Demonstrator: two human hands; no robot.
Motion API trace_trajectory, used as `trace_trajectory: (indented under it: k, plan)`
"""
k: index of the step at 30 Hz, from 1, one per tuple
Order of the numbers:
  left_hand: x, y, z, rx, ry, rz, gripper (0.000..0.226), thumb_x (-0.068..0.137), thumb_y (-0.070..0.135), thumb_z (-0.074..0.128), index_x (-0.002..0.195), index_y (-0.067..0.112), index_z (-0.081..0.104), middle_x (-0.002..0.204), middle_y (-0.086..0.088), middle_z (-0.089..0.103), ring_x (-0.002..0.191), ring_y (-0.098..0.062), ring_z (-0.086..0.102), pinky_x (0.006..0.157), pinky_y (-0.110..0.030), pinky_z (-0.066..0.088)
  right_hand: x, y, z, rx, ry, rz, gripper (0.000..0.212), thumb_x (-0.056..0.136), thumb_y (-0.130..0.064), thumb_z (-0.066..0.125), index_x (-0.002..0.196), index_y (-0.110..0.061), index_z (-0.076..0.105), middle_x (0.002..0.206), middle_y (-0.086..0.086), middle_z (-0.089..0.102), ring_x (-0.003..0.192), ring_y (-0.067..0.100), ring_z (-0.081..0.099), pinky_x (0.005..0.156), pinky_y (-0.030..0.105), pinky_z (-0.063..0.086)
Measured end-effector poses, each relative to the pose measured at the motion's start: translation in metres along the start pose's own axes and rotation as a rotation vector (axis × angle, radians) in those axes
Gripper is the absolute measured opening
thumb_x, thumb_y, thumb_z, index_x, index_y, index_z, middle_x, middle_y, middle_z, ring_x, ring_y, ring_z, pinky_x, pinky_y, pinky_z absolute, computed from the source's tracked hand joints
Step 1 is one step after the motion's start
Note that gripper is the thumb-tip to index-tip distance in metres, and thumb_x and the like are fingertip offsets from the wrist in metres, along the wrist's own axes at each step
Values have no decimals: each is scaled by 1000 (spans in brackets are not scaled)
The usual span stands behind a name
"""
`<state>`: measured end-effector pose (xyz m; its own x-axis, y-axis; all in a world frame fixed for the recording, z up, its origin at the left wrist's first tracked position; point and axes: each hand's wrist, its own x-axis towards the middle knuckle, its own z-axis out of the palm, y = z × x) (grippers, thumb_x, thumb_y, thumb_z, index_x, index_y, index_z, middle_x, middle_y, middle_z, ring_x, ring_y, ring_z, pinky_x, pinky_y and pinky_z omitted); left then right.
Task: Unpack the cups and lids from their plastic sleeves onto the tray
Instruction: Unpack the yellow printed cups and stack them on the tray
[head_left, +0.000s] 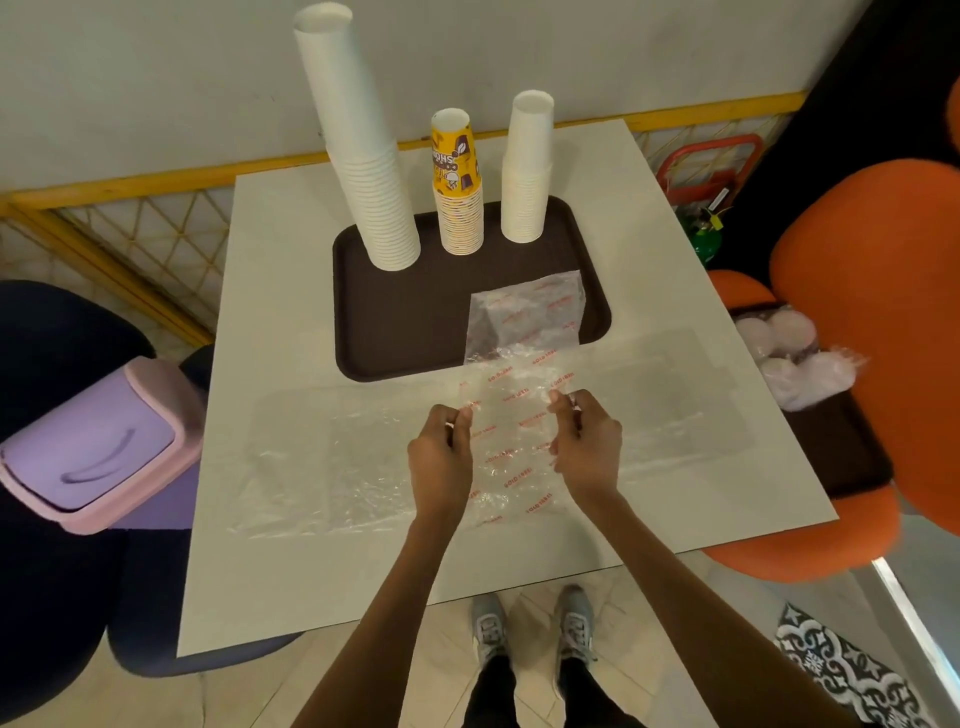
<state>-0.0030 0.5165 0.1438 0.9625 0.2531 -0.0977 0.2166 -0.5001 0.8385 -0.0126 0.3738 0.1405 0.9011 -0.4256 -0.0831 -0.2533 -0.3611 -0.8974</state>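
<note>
Seen from above, a person stands at a white desk (291, 249), both arms reaching forward. The left hand (441, 452) and right hand (587, 441) sit close together over an empty, clear sleeve (511, 395) with red print. The fingers (462, 415) of the left hand are curled and pinch the sleeve's left edge; the right hand's fingers (558, 402) pinch its right edge. The sleeve lies lengthwise, its far end draped on the near right part of a brown tray (363, 312), its near end on the desk.

3 upturned stacks of cups stand at the back of the tray, out of any wrapping: a tall white stack (374, 182), a yellow stack (457, 192) and a short white stack (527, 171). 2 more flat wrappers (332, 467) lie on the desk, 1 to either side of the hands. Right of the desk, bagged lids (795, 358) rest on a second tray (852, 467) on an orange chair (857, 312). A purple bin (98, 447) stands to the left.

The cups look done, so the step in hand seems to be clearing this spent sleeve. Next, it probably needs lifting off the tray and setting aside, then a reach right for the lids, which are not yet unpacked.
</note>
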Motion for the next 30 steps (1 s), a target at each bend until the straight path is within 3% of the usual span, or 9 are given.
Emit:
trace_trajectory:
  k: [3,7,10,15,17,20,23,27,30]
  plan:
    - [8,-7,-1,-91,37,-77,18,97,25,51,90,9,58,58,2,52,51,-13,47,51,-24,42,2,-2,0,145,13,87,20,93,-38,54,88,-19,57,59,3,64,41,9,56,44,19,45]
    - [13,-8,-3,-155,22,-140,18,98,22,51,93,7,60,54,-1,54,43,-10,47,42,-13,40,-17,10,2,104,-64,103,35,92,-46,45,86,-15,60,64,3,66,42,5,58,40,16,45]
    - [14,-5,-2,-170,16,-173,22,97,26,51,93,6,61,57,-1,57,43,-9,49,42,-10,40,-27,13,6,57,-39,27,30,96,-31,50,71,-17,59,52,3,59,38,7,56,38,16,43]
    - [-8,-12,-5,-264,-4,-261,33,98,38,43,90,11,61,75,-1,64,63,-10,61,58,-15,48,-22,13,7,63,30,32,18,99,-21,47,89,-11,58,49,0,55,36,7,52,41,29,50]
    - [-23,-16,-2,-240,21,-296,32,98,35,44,89,10,61,79,-1,64,67,-10,60,57,-13,46,-25,15,11,25,37,20,19,100,-24,45,95,-10,57,47,-4,54,38,7,54,43,27,50]
    - [-29,-12,-1,-180,104,-232,26,99,26,45,86,9,59,80,-1,61,66,-7,57,55,-12,43,-29,19,17,-96,44,-2,21,100,-28,42,94,-13,56,46,-9,52,39,5,53,44,16,42]
    - [-26,-14,-10,-109,57,-38,19,99,19,46,86,10,56,71,8,57,59,-4,54,50,-9,43,-23,18,11,-149,41,-28,29,100,-31,41,96,-8,59,47,0,55,43,17,57,47,27,47]
    - [-22,-35,-16,0,-69,66,18,99,23,46,95,11,58,75,0,63,62,-23,62,58,-36,54,-10,15,1,-159,-54,-25,25,99,-32,45,102,-12,60,44,-5,52,37,7,52,45,19,44]
    - [-21,-35,-15,-67,-42,11,15,97,25,50,93,13,59,70,2,62,59,-17,61,58,-36,55,-12,17,1,-112,-70,22,23,100,-28,44,104,-11,59,45,-7,54,38,3,54,46,12,43]
